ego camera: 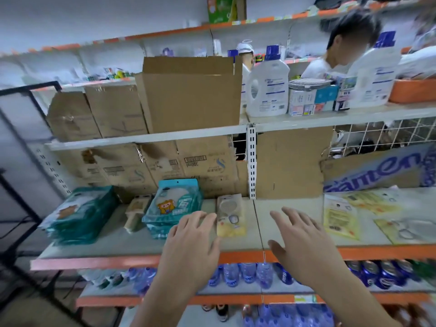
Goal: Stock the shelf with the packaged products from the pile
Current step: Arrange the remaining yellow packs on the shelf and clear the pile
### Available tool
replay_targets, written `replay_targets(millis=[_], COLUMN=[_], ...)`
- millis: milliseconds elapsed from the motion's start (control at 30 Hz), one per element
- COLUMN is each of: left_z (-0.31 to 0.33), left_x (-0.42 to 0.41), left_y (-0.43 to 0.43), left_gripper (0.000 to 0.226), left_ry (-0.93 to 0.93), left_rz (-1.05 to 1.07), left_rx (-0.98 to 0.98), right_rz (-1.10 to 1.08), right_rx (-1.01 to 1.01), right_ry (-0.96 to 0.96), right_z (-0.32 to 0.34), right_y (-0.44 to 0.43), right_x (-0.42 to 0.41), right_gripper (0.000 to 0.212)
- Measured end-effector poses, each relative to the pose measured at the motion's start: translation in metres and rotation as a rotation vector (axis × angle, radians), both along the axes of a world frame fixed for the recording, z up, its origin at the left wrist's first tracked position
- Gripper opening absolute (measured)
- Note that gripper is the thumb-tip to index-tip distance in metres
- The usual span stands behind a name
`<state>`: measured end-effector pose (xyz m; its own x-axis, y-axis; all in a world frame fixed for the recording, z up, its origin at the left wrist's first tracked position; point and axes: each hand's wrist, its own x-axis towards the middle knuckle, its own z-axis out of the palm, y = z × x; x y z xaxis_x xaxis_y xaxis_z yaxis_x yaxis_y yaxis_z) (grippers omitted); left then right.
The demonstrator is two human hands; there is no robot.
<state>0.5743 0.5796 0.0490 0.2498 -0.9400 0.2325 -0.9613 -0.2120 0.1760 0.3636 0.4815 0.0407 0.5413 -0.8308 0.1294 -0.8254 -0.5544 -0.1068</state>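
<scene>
Both my hands reach over the grey shelf [236, 244] with its orange front edge. My left hand [191, 241] is open, fingers spread, its fingertips by the left edge of a flat yellow packet [232, 220]; touch cannot be told. My right hand [299, 241] is open and empty above bare shelf, right of that packet. A stack of blue packets with a cartoon animal [174, 206] lies just left of my left hand. A teal packet stack [80, 215] sits at the shelf's left end, a beige packet [136, 213] between the stacks. Several yellow packets [342, 215] lie flat at the right.
Cardboard boxes [188, 95] fill the upper shelf and line the back of this one. White detergent jugs [269, 83] and small boxes stand upper right. A person [339, 55] is behind the shelving. Water bottles [247, 274] fill the shelf below. A black metal frame [21, 142] stands left.
</scene>
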Motion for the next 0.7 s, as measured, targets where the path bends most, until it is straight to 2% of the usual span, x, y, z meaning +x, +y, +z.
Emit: replay_targets(millis=[133, 333, 700], left_z=[-0.005, -0.017, -0.035], left_x=[0.017, 0.031, 0.014], left_y=[0.02, 0.033, 0.012], left_gripper=[0.057, 0.063, 0.058], left_ry=[-0.017, -0.009, 0.021], left_rz=[0.044, 0.067, -0.241], left_rx=[-0.003, 0.009, 0.037], right_rz=[0.019, -0.025, -0.225], right_rx=[-0.045, 0.0, 0.046], right_ry=[0.017, 0.059, 0.057], right_z=[0.007, 0.003, -0.009], right_y=[0.02, 0.047, 0.069], right_x=[0.02, 0.036, 0.008], right_gripper=[0.057, 0.058, 0.054])
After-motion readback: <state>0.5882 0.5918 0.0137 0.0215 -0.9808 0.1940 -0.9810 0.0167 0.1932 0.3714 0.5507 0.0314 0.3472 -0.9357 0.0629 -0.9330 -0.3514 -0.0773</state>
